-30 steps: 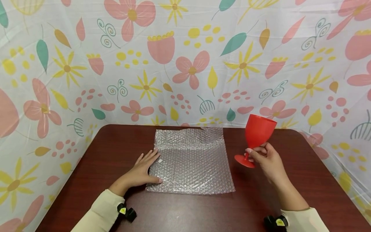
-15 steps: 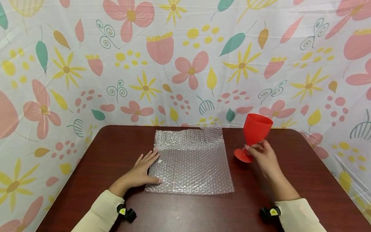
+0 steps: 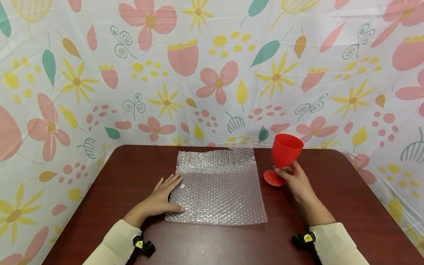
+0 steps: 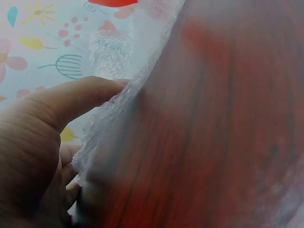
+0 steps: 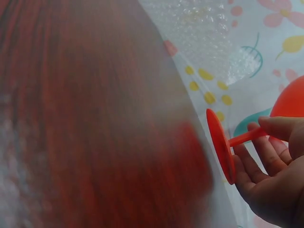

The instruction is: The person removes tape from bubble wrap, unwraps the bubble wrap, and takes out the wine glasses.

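Observation:
A red plastic goblet (image 3: 286, 150) leans slightly right, its round foot (image 3: 274, 178) close over the table right of the bubble wrap. My right hand (image 3: 299, 183) pinches its stem between thumb and fingers, as the right wrist view shows at the stem (image 5: 247, 137). The clear sheet of bubble wrap (image 3: 218, 191) lies spread out in the middle, its far edge uneven. On its left edge rests my left hand (image 3: 160, 197), fingers spread and straight. In the left wrist view the thumb (image 4: 90, 92) lies along the edge of the wrap.
The dark reddish-brown wooden table (image 3: 205, 244) has rounded far corners. A flower-printed white cloth (image 3: 212, 73) hangs behind it and along both sides. Black straps with small devices (image 3: 144, 246) sit on both wrists.
My right hand has moved left and lowered the goblet a little toward the table, bringing it nearer the bubble wrap and more upright. The left hand has stayed in place.

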